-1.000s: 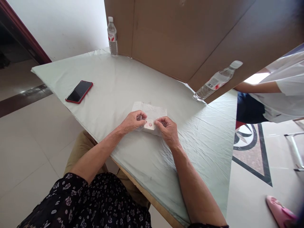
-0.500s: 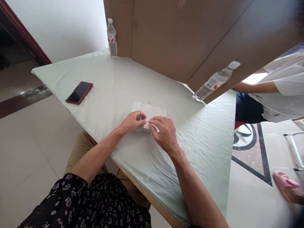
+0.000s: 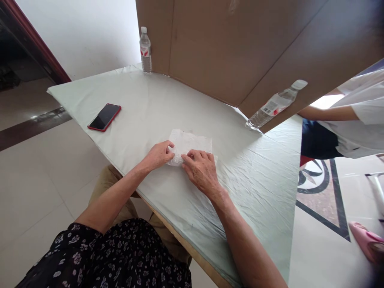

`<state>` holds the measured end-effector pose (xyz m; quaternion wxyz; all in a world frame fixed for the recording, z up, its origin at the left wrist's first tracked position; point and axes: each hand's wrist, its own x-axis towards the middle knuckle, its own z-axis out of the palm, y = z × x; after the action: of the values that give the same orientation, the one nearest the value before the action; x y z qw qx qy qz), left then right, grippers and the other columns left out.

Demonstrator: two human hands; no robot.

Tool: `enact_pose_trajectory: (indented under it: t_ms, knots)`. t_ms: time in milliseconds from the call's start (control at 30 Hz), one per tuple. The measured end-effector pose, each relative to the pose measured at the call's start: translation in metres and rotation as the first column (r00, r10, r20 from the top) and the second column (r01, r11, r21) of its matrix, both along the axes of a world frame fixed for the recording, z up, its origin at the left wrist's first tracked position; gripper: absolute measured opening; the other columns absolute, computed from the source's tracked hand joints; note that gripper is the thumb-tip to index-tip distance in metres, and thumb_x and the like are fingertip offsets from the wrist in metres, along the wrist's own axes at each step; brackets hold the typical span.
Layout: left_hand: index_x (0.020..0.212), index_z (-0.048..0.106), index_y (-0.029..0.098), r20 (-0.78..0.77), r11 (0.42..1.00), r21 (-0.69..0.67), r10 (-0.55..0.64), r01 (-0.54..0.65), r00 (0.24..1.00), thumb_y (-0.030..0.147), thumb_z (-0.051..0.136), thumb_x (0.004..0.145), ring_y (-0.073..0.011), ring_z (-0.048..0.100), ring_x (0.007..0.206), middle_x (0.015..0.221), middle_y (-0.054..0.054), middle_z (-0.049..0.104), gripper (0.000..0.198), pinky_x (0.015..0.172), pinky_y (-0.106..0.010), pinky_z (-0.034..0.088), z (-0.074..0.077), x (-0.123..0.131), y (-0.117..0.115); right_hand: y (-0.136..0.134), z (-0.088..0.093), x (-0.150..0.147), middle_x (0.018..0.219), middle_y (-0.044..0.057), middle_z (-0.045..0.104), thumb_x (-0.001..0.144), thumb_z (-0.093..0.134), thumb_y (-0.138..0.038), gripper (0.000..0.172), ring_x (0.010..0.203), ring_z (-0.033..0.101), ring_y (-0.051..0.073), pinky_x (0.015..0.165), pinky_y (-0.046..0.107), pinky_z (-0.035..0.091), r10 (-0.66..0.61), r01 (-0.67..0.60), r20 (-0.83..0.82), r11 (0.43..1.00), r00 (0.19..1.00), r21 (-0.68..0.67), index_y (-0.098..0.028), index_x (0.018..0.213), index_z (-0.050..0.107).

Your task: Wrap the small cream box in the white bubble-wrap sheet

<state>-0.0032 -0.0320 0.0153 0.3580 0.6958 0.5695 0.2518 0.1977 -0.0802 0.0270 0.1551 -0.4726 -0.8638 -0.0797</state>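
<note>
- The left hand (image 3: 157,155) has its fingers curled in, thumb and fingertips nipping the near left corner of the folded tissue (image 3: 193,141); the right hand (image 3: 200,171) lies spread and fairly flat, its fingers pressing on the tissue's near edge
- The folded tissue lies flat on the tabletop (image 3: 144,100), under the fingertips of both hands and reaching away beyond them
- The sheet looks thin and soft, so a pull from the left hand while the right hand pins it could well tear it at the nipped corner
- The pale green cloth (image 3: 258,176) over the tabletop is loose and creased; a sliding push from the right hand might bunch it and carry the tissue askew
- A red phone (image 3: 104,117) lies face up well off to the left of the left hand
- One water bottle (image 3: 145,50) stands far beyond the left hand, and a second bottle (image 3: 274,105) is beyond and to the right of the right hand; both look too far away to be knocked
- A brown cardboard screen (image 3: 234,48) rises beyond both hands, touching the second bottle
- The pale tiled floor (image 3: 36,180) lies left of the left hand, with a dark door frame further back
- Far right of the right hand is another person (image 3: 357,120) in a white top, and a pink slipper (image 3: 366,242) on the patterned floor
</note>
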Motion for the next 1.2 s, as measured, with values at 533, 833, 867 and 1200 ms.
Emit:
enact_pose_trajectory:
  t_ms: [533, 833, 867, 1200]
  knots:
    - [0.114, 0.057, 0.011, 0.235, 0.865, -0.478, 0.295, -0.154, 0.926, 0.032, 0.075, 0.072, -0.0142, 0.062, 0.052, 0.085, -0.006, 0.067, 0.050, 0.048, -0.028, 0.054, 0.012, -0.005, -0.010, 0.000, -0.010, -0.004, 0.106, 0.007, 0.067, 0.091, 0.057, -0.018, 0.017, 0.096, 0.051, 0.025, 0.083, 0.039, 0.029, -0.027, 0.028, -0.017, 0.998, 0.999, 0.059, -0.024, 0.105, 0.066]
    - [0.063, 0.052, 0.017, 0.395, 0.883, -0.455, 0.315, -0.113, 0.863, 0.018, 0.065, 0.070, -0.0093, 0.051, 0.055, 0.061, 0.002, 0.053, 0.015, 0.042, -0.020, 0.040, 0.018, 0.024, -0.010, 0.000, -0.009, -0.007, 0.106, 0.008, 0.069, 0.094, 0.054, -0.022, 0.015, 0.095, 0.053, 0.026, 0.081, 0.039, 0.029, -0.037, 0.038, -0.019, 0.998, 0.999, 0.050, -0.023, 0.104, 0.065]
    - [0.063, 0.051, 0.018, 0.405, 0.888, -0.447, 0.308, -0.107, 0.861, 0.019, 0.065, 0.070, -0.0097, 0.051, 0.056, 0.061, 0.002, 0.053, 0.016, 0.043, -0.020, 0.040, 0.020, 0.027, -0.010, 0.000, -0.009, -0.007, 0.107, 0.009, 0.069, 0.094, 0.054, -0.022, 0.018, 0.096, 0.053, 0.027, 0.082, 0.040, 0.030, -0.036, 0.037, -0.029, 0.998, 0.999, 0.042, -0.023, 0.109, 0.064]
    - [0.069, 0.062, 0.015, 0.383, 0.937, -0.348, 0.127, 0.016, 0.915, 0.020, 0.062, 0.069, -0.0106, 0.054, 0.058, 0.067, -0.002, 0.060, 0.005, 0.051, -0.023, 0.048, 0.035, 0.044, -0.010, 0.003, 0.004, 0.007, 0.091, 0.007, 0.072, 0.081, 0.051, -0.013, 0.023, 0.085, 0.061, 0.024, 0.080, 0.035, 0.038, -0.073, 0.026, -0.268, 0.984, 0.961, -0.176, -0.019, 0.101, 0.060]
